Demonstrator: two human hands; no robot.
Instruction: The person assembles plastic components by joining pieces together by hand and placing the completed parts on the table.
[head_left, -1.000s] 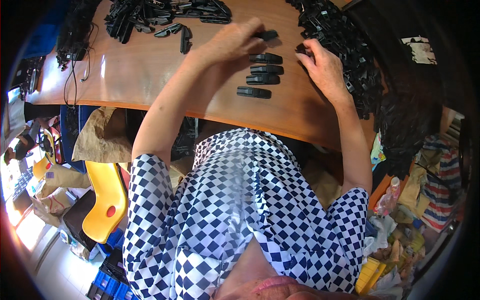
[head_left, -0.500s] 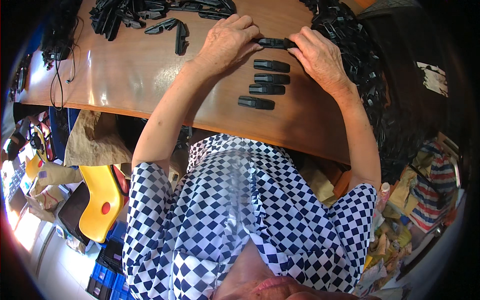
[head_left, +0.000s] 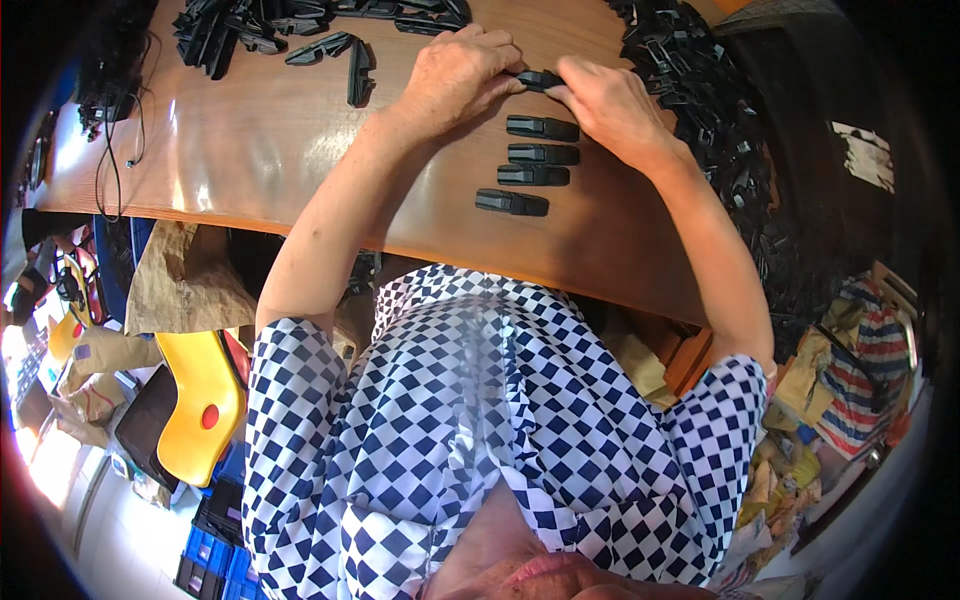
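Between my two hands is a small black plastic part (head_left: 538, 80), long and narrow. My left hand (head_left: 462, 72) pinches its left end, fingers closed. At the other end, the fingers of my right hand (head_left: 608, 108) are closed round it and cover much of that side. Just below on the table lie several similar black plastic pieces (head_left: 542, 128) in a loose column, each lying crosswise. The lowest piece (head_left: 511, 203) sits a little further left than the others.
A heap of black parts (head_left: 700, 90) runs down the right side of the wooden table (head_left: 250, 150). More black pieces (head_left: 225, 35) lie at the far left, with a dark cable (head_left: 112, 165) near the left edge. Below stand a yellow chair (head_left: 200, 400) and blue crates (head_left: 207, 548).
My right hand has moved left along the black part, so less of it shows between my hands. My left hand stays nearly in place.
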